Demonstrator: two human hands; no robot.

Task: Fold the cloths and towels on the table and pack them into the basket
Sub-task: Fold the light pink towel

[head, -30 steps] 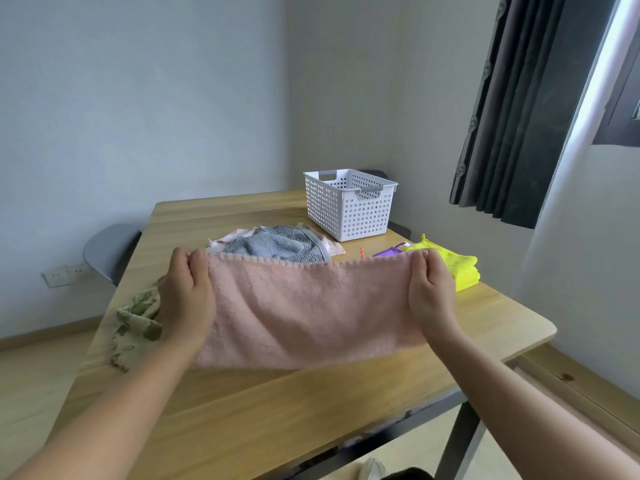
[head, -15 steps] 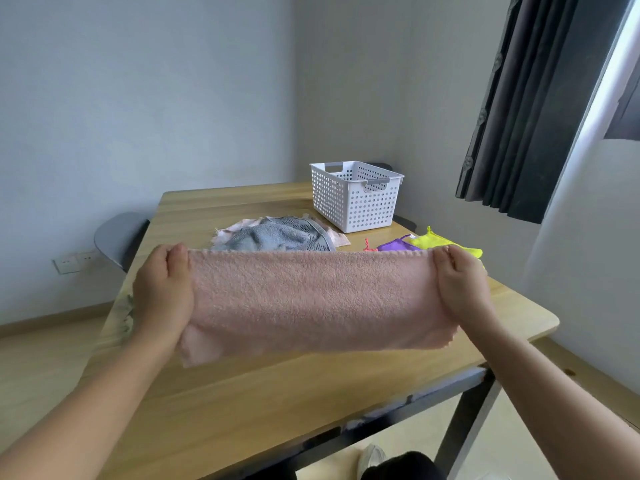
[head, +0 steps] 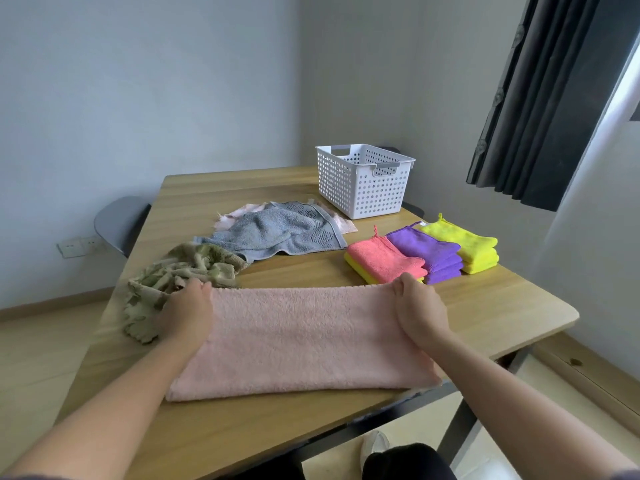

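A pink towel point(head: 298, 341) lies folded lengthwise and flat on the wooden table point(head: 502, 317) near its front edge. My left hand point(head: 188, 315) grips its far left corner and my right hand point(head: 417, 308) grips its far right corner. The white perforated basket point(head: 363, 181) stands at the table's back right. A grey towel point(head: 280, 232) lies crumpled over a pale pink cloth point(head: 239, 216) in the middle. A green patterned cloth point(head: 173, 278) is bunched at the left, beside my left hand. Folded coral point(head: 384, 259), purple point(head: 429, 252) and yellow cloths point(head: 464, 244) are stacked at the right.
A grey chair point(head: 119, 221) stands at the table's left side and a wall socket point(head: 79, 244) is behind it. Dark curtains point(head: 540, 98) hang at the right. The table's right edge lies close to the stacked cloths.
Both hands have lowered the pink towel from the air down onto the table, where it now lies flat. The view has tilted down, showing the folded stacks.
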